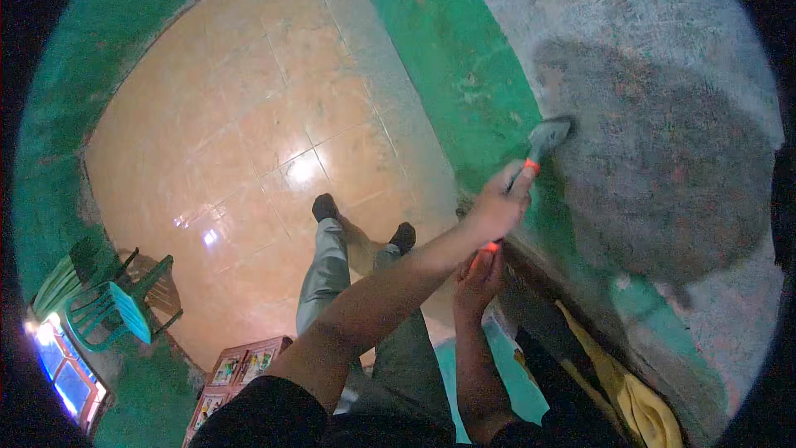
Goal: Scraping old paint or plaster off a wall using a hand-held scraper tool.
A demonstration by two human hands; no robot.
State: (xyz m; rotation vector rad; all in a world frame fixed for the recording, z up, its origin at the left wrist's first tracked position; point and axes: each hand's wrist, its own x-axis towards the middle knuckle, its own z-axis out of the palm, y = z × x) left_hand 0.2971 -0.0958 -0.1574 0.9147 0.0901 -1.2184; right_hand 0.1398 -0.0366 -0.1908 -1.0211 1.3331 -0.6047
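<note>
My left hand (502, 196) grips a putty knife (550, 134) with an orange band near its blade. The blade lies at the border between green paint (479, 68) and a bare grey part of the wall (597, 0), partly blurred. Below the left wrist, my right hand (477, 280) is closed around an orange-ended object (491, 247), perhaps a tool handle; the left wrist hides the rest. A large dark patch (659, 168) covers the grey wall beside the blade; whether it is shadow or damp I cannot tell.
Both my feet, in dark socks, show above the tiled floor (249, 124). A green plastic chair (112, 317) stands far left near a bright window (71, 379). Below is a reddish cabinet (242, 364) with pictures. Yellow cloth (647, 410) hangs at lower right.
</note>
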